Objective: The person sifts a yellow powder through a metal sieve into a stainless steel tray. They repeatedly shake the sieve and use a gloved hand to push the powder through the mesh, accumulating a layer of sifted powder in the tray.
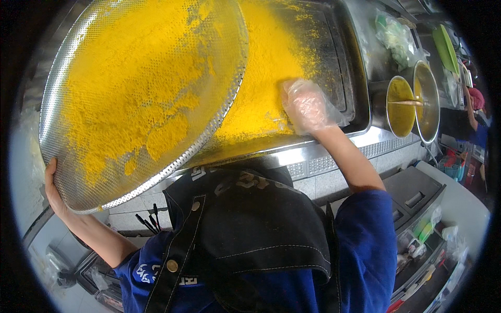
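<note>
My left hand [54,187] grips the rim of a large perforated metal basket [231,102], which is tilted at the left. Yellow powder or fine crumbs [133,78] coat much of its inside, with a few clumps low down. Beneath and beside the basket lies a dark rectangular metal tray [336,47] with more of the yellow material [266,58] spread in it. My right hand [307,105], in a clear plastic glove, rests at the edge of the yellow layer in the tray; its fingers are hidden, so I cannot tell whether it holds anything.
Right of the tray stand a metal pot [400,105] with yellow contents and a metal bowl [429,109], a handle lying across them. Beyond are a plastic bag [395,37] and a green basin [445,49]. Another person [478,113] is at the far right.
</note>
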The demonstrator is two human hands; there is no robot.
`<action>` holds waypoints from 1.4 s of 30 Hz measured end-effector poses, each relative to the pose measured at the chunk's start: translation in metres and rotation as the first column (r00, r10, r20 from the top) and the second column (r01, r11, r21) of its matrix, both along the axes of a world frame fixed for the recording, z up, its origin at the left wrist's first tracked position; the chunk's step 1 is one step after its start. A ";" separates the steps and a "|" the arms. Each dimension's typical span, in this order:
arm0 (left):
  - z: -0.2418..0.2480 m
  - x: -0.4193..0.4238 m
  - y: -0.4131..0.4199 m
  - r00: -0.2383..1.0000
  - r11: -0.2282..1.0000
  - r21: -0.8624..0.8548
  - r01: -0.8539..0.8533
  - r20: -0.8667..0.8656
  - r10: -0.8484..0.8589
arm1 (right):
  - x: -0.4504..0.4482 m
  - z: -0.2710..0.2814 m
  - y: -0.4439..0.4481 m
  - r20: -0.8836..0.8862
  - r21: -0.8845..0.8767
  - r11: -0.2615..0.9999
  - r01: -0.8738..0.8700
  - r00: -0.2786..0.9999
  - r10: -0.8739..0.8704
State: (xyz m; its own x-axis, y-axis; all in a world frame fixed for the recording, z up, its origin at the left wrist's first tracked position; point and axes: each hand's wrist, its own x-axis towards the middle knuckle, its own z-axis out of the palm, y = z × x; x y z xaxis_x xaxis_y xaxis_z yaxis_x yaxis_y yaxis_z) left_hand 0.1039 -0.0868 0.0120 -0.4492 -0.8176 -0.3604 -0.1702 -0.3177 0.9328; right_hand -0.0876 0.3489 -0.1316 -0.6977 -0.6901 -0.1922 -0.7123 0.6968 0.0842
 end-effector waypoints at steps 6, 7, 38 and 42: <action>0.003 0.001 0.004 1.000 1.000 -0.005 0.002 -0.012 -0.002 | -0.010 0.012 -0.003 0.286 -0.419 0.826 0.376 0.918 -0.273; 0.003 0.001 0.003 1.000 1.000 -0.003 0.013 -0.011 -0.013 | -0.011 0.012 -0.006 0.264 -0.442 0.815 0.374 0.923 -0.280; 0.017 0.000 -0.001 0.997 0.999 -0.030 -0.020 -0.078 0.017 | -0.021 0.068 0.012 0.737 -0.598 0.165 0.784 0.619 -0.272; 0.022 -0.004 -0.002 0.998 0.998 -0.059 -0.029 -0.065 0.025 | -0.075 0.114 0.168 0.069 -0.834 0.426 0.350 0.832 -0.550</action>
